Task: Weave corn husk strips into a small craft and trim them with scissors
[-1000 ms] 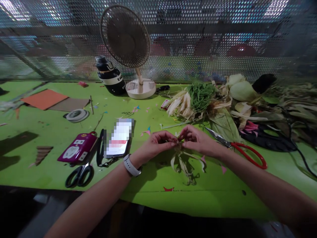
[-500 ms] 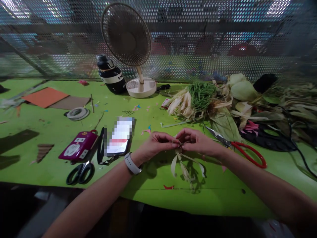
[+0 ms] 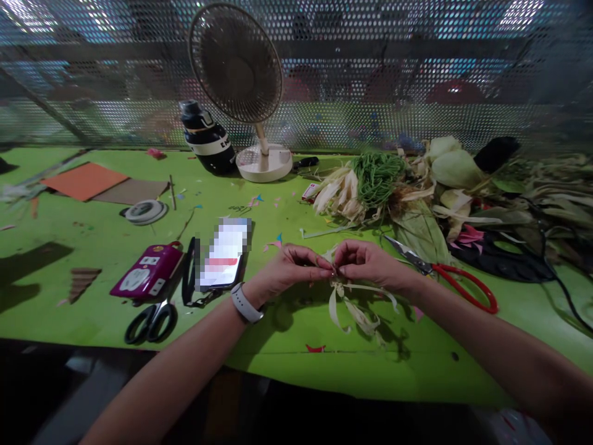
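Both hands meet over the green table, pinching the top of a small bundle of pale husk strips. My left hand, with a white watch on the wrist, has thumb and fingers pressed together on the bundle's top. Close against it, my right hand pinches the same spot. Loose strips dangle below the fingertips, some curling to the right. What exactly lies between the fingertips is too small to make out. Red-handled scissors lie beside my right forearm.
Left of my hands are a phone, a purple case and black-handled scissors. A fan and a bottle stand at the back. Green strands and husks are piled at the back right.
The dangling strips have swung to the right and turned. My right hand has shifted slightly right, and both hands still pinch the bundle.
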Demonstrator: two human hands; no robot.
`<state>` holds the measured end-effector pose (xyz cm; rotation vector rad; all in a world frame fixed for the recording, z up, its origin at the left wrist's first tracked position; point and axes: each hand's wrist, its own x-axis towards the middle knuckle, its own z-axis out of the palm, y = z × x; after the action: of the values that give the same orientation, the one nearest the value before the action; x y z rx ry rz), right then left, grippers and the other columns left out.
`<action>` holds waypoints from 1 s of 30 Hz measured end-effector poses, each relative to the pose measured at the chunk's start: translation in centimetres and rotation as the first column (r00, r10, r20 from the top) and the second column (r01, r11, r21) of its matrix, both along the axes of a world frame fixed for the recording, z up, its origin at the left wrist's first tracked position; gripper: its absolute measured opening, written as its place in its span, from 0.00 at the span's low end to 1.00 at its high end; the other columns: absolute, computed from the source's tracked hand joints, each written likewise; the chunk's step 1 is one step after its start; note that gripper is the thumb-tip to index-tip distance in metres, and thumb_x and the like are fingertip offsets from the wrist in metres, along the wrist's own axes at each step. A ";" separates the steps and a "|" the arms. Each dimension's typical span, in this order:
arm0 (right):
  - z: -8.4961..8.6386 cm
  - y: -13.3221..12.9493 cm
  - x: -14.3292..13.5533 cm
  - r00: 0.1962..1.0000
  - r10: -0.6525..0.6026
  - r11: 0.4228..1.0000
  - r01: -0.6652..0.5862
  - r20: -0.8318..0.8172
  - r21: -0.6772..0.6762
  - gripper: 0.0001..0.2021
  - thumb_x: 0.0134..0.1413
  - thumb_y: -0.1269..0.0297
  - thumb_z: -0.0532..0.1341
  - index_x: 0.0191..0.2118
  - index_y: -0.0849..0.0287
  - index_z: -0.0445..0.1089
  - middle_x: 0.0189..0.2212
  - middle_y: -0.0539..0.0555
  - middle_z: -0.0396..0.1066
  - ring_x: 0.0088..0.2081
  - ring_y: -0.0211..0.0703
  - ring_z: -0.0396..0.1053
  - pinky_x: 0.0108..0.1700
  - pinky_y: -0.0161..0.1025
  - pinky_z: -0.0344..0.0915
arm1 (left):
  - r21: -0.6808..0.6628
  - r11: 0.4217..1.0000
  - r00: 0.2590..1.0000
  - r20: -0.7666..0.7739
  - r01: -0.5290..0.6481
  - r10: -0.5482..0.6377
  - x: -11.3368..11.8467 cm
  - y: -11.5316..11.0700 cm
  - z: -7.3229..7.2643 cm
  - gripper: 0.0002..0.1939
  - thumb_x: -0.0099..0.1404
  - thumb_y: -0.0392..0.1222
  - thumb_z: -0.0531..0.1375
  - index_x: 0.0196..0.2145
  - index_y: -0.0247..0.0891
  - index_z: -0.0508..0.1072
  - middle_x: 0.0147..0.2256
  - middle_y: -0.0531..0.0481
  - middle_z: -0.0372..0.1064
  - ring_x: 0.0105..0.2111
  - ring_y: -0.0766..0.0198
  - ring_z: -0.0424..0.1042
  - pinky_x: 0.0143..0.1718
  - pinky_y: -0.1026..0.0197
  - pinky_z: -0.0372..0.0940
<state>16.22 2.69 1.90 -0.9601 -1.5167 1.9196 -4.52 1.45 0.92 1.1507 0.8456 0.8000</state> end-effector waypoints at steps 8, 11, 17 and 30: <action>0.4 0.0 -0.3 0.998 -0.057 0.998 0.056 0.016 0.022 0.08 0.40 0.72 0.64 0.30 0.61 0.65 0.24 0.46 0.67 0.24 0.30 0.62 0.28 0.31 0.59 | 0.035 0.996 0.996 0.018 -0.084 0.083 0.0 0.2 0.0 0.08 0.46 0.37 0.71 0.26 0.35 0.78 0.29 0.49 0.78 0.30 0.68 0.76 0.39 0.63 0.71; 0.2 0.0 -0.5 0.996 -0.090 0.993 0.088 0.027 0.080 0.08 0.40 0.71 0.64 0.29 0.61 0.65 0.23 0.45 0.66 0.24 0.30 0.62 0.28 0.31 0.59 | 0.102 0.988 0.993 -0.008 -0.119 0.120 0.0 0.3 0.0 0.08 0.47 0.38 0.71 0.27 0.35 0.78 0.30 0.48 0.78 0.30 0.65 0.76 0.39 0.61 0.72; -0.4 -0.3 -1.1 0.972 -0.226 0.952 0.205 0.066 0.229 0.07 0.40 0.71 0.62 0.29 0.60 0.65 0.23 0.45 0.65 0.23 0.31 0.62 0.26 0.32 0.61 | 0.588 0.798 0.898 -0.272 -0.129 0.346 0.8 -0.5 0.2 0.08 0.57 0.36 0.63 0.36 0.34 0.78 0.33 0.46 0.78 0.32 0.63 0.77 0.35 0.62 0.72; 0.3 -0.8 -1.3 0.988 -0.150 0.975 0.140 0.047 0.173 0.15 0.55 0.68 0.56 0.49 0.61 0.63 0.24 0.49 0.73 0.19 0.33 0.67 0.21 0.30 0.66 | 0.982 0.086 0.788 -0.187 0.168 0.587 0.9 -1.3 -0.2 0.12 0.60 0.28 0.59 0.42 0.37 0.73 0.36 0.48 0.78 0.35 0.65 0.76 0.36 0.61 0.68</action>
<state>14.95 1.87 2.16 -1.0296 -1.5691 1.6453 -3.65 0.19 0.76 2.7107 0.9536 1.4430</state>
